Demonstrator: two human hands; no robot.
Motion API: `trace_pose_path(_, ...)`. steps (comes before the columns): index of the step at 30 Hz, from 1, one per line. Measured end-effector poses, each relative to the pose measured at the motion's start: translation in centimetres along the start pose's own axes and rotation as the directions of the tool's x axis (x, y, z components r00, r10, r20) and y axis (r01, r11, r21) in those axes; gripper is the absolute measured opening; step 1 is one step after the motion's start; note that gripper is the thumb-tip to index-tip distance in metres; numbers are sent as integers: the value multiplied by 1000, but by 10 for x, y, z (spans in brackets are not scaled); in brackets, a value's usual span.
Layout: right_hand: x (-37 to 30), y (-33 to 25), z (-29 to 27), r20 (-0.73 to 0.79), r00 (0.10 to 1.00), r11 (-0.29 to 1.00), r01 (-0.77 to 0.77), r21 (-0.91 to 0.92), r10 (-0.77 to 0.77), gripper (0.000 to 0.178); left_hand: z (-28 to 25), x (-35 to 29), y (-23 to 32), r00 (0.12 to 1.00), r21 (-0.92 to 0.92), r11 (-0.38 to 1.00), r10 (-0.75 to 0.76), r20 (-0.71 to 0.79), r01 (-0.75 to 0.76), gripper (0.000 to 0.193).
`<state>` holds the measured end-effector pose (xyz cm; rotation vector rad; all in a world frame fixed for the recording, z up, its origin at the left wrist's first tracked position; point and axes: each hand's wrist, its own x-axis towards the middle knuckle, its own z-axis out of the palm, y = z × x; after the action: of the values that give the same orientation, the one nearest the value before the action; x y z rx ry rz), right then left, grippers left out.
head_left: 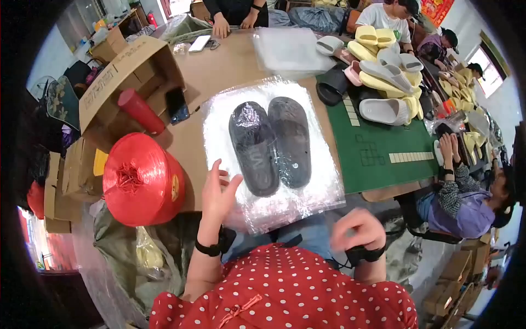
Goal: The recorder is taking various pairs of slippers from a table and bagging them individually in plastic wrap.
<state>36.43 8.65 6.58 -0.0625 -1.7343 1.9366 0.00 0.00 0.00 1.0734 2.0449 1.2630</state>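
A pair of dark grey slippers [253,151] lies side by side on clear shiny plastic bags [323,181] in front of me. Glare shows on the left slipper's upper end; I cannot tell whether the pair is inside the top bag or on it. My left hand [219,192] is over the left edge of the plastic, fingers apart and holding nothing I can see. Off the table edge, to the right of the plastic's near corner, hovers my right hand [359,230]. Its fingers look bent but are smeared by motion.
A big red roll of plastic twine [143,178] stands at the left, near a red cylinder [141,112], a phone [177,105] and an open cardboard box [131,60]. A green mat [372,159] and piled slippers [383,74] are at the right. Other people work around the tables.
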Motion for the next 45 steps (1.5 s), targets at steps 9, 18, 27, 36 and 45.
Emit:
trace_pose_path(9, 60, 54, -29, -814, 570, 782, -453, -427, -115, 45, 19, 2, 17, 980, 358, 934, -81, 182, 11, 91)
trace_pose_path(18, 61, 84, -21, -769, 639, 629, -602, -492, 11, 56, 16, 5, -26, 938, -519, 793, -180, 298, 317, 42)
trace_pose_path(27, 65, 97, -4, -743, 588, 943, -275, 189, 320, 69, 31, 2, -16, 905, -884, 279, -320, 281, 374, 35)
trace_pose_path(36, 75, 81, 17, -615, 667, 864, -502, 48, 422, 65, 26, -23, 17, 746, -615, 486, -127, 654, 621, 47)
trace_pose_path(45, 67, 91, 46, -666, 729, 944, -308, -115, 157, 70, 17, -37, 38, 804, -691, 476, -58, 592, 544, 61)
